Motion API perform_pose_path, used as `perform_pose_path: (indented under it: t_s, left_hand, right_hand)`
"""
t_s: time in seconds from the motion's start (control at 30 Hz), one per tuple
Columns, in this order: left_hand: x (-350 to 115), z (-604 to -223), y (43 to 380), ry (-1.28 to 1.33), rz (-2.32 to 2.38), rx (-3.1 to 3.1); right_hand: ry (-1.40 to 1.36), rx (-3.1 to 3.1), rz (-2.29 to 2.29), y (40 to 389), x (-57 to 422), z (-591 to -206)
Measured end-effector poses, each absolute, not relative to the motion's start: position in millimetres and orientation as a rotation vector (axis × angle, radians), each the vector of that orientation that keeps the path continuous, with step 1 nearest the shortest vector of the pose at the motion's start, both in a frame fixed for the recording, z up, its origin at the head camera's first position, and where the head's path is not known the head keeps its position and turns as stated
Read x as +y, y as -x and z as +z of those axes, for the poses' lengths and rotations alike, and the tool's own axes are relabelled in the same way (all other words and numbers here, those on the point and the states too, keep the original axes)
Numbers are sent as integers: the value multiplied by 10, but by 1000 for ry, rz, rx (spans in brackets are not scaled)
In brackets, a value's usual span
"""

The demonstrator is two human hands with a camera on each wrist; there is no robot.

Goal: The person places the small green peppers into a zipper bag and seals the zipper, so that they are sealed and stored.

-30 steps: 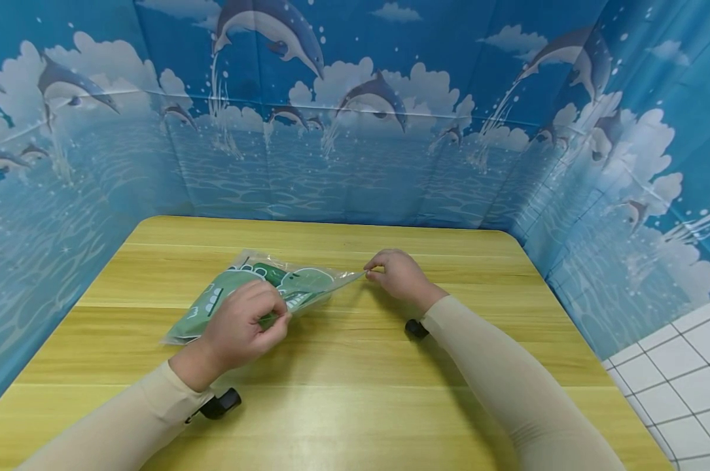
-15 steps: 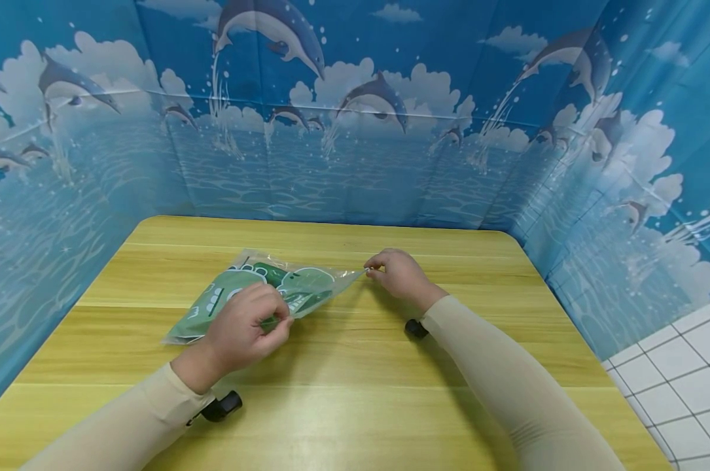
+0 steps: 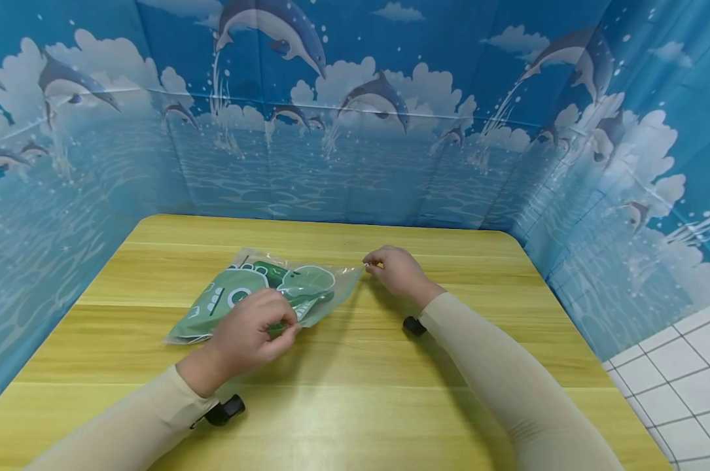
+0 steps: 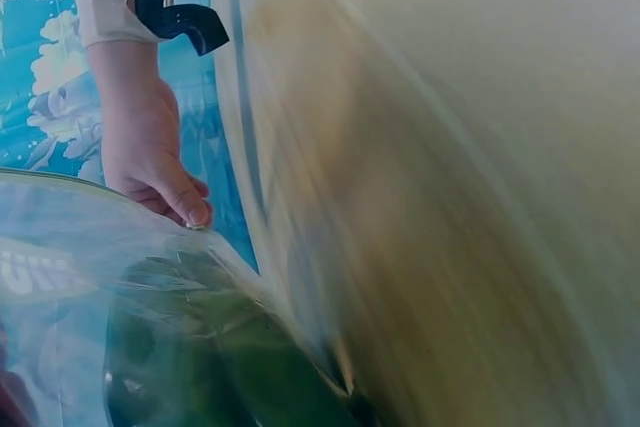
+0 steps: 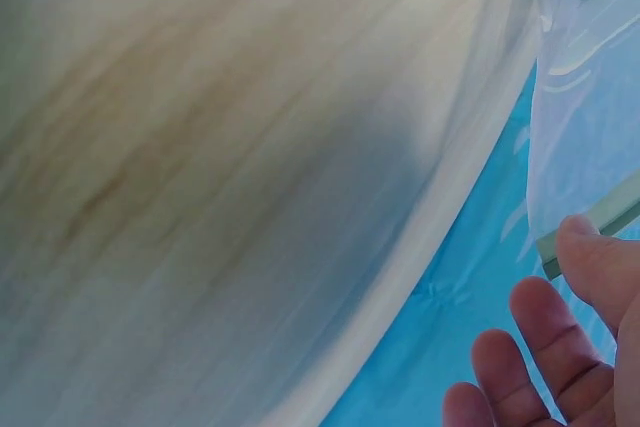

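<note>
A clear plastic zip bag [image 3: 307, 281] with a green cartoon-creature print lies tilted on the table, its right edge raised. Green contents, not clearly identifiable, show through the film. My left hand [image 3: 254, 333] pinches the near end of that edge between thumb and forefinger, and its back hides part of the bag. At the far end, my right hand [image 3: 398, 273] pinches the corner. In the right wrist view, the thumb [image 5: 590, 257] presses on the end of a pale green seal strip [image 5: 620, 209], while the other fingers are spread below. The left wrist view shows the bag's film [image 4: 200, 317] close up.
The yellow wood-grain table [image 3: 355, 405] extends around both hands. A blue dolphin-print curtain [image 3: 355, 170] stands behind and at the sides. White tiles [image 3: 678, 373] show at the right. Black wrist devices [image 3: 225, 410] hang under both sleeves.
My left hand has shifted slightly right and toward me with the near corner, and the bag's edge is spread wider, showing more of the print. My right hand has barely moved.
</note>
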State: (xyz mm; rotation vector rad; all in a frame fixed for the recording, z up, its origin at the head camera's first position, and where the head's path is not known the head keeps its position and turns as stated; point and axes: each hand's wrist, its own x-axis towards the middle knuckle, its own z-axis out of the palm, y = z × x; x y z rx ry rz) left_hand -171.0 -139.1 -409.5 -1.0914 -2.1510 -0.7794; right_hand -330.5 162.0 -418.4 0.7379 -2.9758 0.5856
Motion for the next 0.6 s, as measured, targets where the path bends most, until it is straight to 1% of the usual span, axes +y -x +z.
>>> perform_pose_path:
  t_s: [0.43,0.6]
  left_hand:
    - [-1260,-4178,1691,1132,-669,-2300]
    - [-1199,-4217,1703,1162,-639,-2349]
  right_hand:
    - [-751,-2986,582,3363,1542,-4051]
    - [-711,-2982,618,3354,1545,-3996]
